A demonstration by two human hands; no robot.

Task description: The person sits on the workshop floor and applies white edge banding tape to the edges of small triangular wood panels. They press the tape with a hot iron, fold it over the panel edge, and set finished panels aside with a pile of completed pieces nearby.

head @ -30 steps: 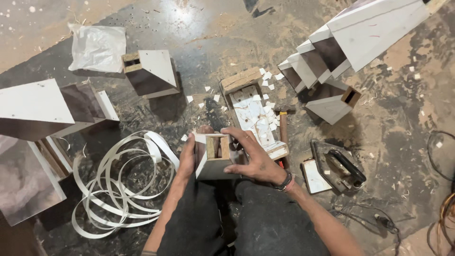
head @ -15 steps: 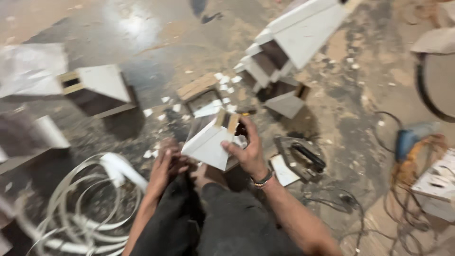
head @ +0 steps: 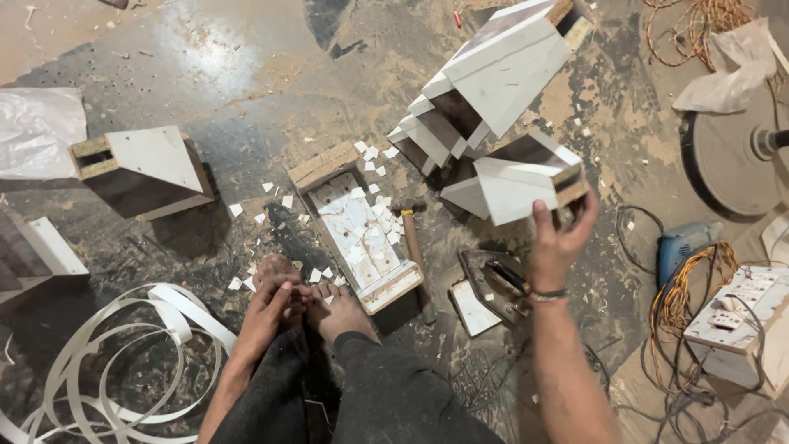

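Head view: the right hand (head: 557,247) has swung the white-and-brown wedge block (head: 519,181) from the lap out to two o'clock, fingers clamped on its near end, beside the stacked blocks (head: 485,78). Left hand (head: 267,316) has let go and now rests loosely open, empty, on the bare feet (head: 329,304) at seven o'clock, so that piece looks finished.

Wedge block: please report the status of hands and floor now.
Right hand holds white wedge block aloft. Left hand rests on feet. Hammer and iron below.

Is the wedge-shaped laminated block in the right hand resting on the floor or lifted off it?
Lifted. The right hand holds the block from below, above the floor, near the stacked blocks.
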